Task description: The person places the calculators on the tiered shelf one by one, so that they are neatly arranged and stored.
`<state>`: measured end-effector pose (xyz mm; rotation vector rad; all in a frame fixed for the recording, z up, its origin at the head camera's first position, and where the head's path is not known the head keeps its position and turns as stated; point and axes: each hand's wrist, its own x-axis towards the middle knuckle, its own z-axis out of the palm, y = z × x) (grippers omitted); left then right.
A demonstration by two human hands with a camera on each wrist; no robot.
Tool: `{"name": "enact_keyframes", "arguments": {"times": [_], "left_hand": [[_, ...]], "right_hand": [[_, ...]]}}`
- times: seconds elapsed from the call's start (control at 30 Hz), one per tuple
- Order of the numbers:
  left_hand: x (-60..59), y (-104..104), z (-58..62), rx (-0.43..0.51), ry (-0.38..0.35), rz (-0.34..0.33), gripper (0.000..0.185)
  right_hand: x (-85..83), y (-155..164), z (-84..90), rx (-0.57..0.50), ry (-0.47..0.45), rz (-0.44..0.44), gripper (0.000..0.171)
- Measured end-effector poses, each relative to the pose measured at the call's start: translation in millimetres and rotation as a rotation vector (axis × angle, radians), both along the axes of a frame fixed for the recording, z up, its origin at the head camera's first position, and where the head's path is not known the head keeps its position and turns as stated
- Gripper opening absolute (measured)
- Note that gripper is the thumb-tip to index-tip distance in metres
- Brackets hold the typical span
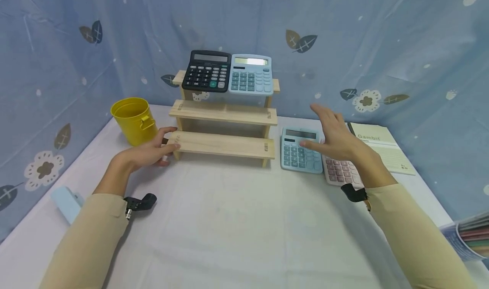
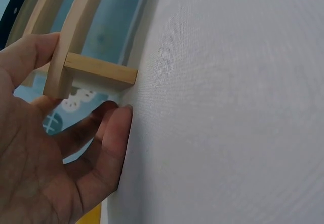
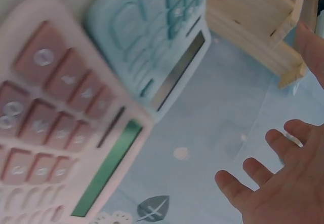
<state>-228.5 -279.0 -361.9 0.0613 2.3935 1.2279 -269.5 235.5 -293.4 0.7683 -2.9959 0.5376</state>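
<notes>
A three-tier wooden shelf (image 1: 225, 144) stands at the back of the table. My left hand (image 1: 147, 152) holds the left end of its lowest board; in the left wrist view the thumb lies on the board (image 2: 76, 31) and other fingers curve below. On the top tier a black calculator (image 1: 205, 71) and a light blue calculator (image 1: 250, 77) lean side by side. Over the table to the right my right hand (image 1: 336, 138) hovers with fingers spread, holding nothing. Beneath it lie a second light blue calculator (image 1: 292, 155) and a pink calculator (image 3: 55, 102), partly hidden by the hand in the head view.
A yellow bucket (image 1: 133, 119) stands left of the shelf. Behind the right hand lies a notebook (image 1: 386, 147). A light blue object (image 1: 66, 202) sits by the left forearm, partly covered. At the right edge is a holder (image 1: 456, 242) of coloured pencils. Patterned blue cloth (image 1: 237, 17) hangs behind.
</notes>
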Motion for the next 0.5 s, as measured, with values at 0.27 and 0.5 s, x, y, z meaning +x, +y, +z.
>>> {"name": "enact_keyframes", "arguments": {"times": [0.27, 0.5], "left_hand": [[4.3, 1.1, 4.0, -0.008, 0.005, -0.005, 0.089], [2.7, 1.7, 2.2, -0.017, 0.004, -0.005, 0.089]], "right_hand": [[5.4, 17.5, -13.6, -0.028, -0.029, -0.035, 0.111], [7.7, 32.0, -24.5, -0.023, -0.033, -0.05, 0.113]]}}
